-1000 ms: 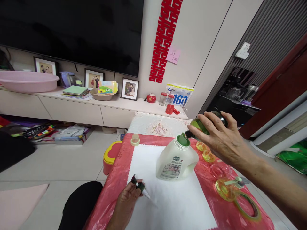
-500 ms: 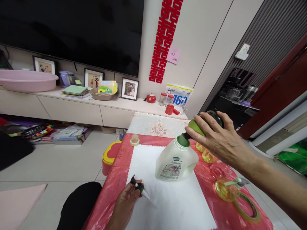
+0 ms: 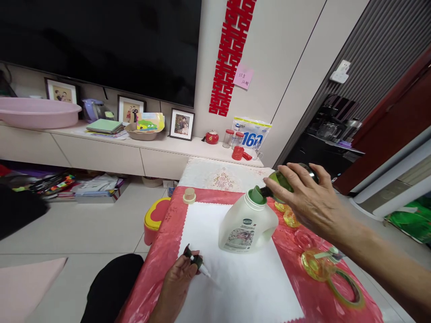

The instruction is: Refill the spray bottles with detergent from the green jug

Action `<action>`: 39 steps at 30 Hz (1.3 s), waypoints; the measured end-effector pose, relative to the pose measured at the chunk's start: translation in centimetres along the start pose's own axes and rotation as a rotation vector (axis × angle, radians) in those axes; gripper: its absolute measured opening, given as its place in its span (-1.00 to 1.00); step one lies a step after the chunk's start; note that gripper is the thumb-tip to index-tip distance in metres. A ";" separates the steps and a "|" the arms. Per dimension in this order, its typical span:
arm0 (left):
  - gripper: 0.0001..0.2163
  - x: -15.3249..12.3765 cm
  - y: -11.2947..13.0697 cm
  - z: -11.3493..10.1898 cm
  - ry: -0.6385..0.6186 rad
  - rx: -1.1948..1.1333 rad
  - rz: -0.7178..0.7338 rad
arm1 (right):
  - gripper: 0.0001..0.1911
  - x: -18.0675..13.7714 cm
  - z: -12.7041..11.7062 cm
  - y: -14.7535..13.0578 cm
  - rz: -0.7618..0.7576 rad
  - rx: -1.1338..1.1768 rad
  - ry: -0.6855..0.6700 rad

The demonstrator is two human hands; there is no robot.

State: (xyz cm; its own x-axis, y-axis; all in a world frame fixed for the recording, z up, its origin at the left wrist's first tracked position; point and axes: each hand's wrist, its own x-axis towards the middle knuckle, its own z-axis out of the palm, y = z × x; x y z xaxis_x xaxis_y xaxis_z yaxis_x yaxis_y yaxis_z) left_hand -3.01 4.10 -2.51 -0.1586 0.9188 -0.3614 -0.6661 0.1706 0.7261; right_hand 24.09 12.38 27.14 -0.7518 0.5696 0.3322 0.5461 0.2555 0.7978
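My right hand (image 3: 308,193) wraps round a dark green bottle (image 3: 281,183), tipped on its side with its neck at the mouth of a large white detergent jug (image 3: 247,224). A green pouring spout (image 3: 256,194) shows inside that mouth. The jug stands upright on a white sheet, and no hand touches it. In my left hand (image 3: 180,273), low over the sheet, is a black pump top (image 3: 193,259) with a pale tube pointing right. Whether liquid flows from the bottle is too small to tell.
A translucent cap (image 3: 189,196) sits at the red table cover's (image 3: 158,255) far left. Yellow and pink glass-like dishes (image 3: 311,262) and a tape roll (image 3: 346,289) line the right side. A yellow-and-red stool (image 3: 153,220) stands beside the table.
My right hand has shifted slightly right and down, and the bottle lies closer to level, its neck drawn slightly back from the jug. My left hand stays nearly still.
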 end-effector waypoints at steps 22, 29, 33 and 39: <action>-0.70 -1.8 4.9 1.4 -0.039 -0.125 0.125 | -0.19 -12.9 1.4 -18.5 0.327 0.948 -0.318; -0.63 -3.1 4.9 3.1 -0.061 -0.043 0.161 | -0.15 -11.3 0.9 -20.5 0.348 1.005 -0.368; -0.62 -3.7 4.2 3.9 -0.112 0.018 0.185 | -0.13 -10.6 0.4 -21.3 0.359 1.048 -0.384; -0.62 -4.5 2.3 3.9 -0.190 0.157 0.166 | -0.10 -9.3 -0.6 -22.2 0.395 1.121 -0.377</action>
State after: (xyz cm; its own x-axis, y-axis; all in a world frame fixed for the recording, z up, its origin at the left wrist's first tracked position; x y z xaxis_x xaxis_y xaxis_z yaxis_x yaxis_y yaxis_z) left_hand -1.04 1.78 3.05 -0.1073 0.9864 -0.1247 -0.5193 0.0514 0.8530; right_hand 18.71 1.01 6.61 -0.4132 0.9000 0.1390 0.8636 0.4357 -0.2537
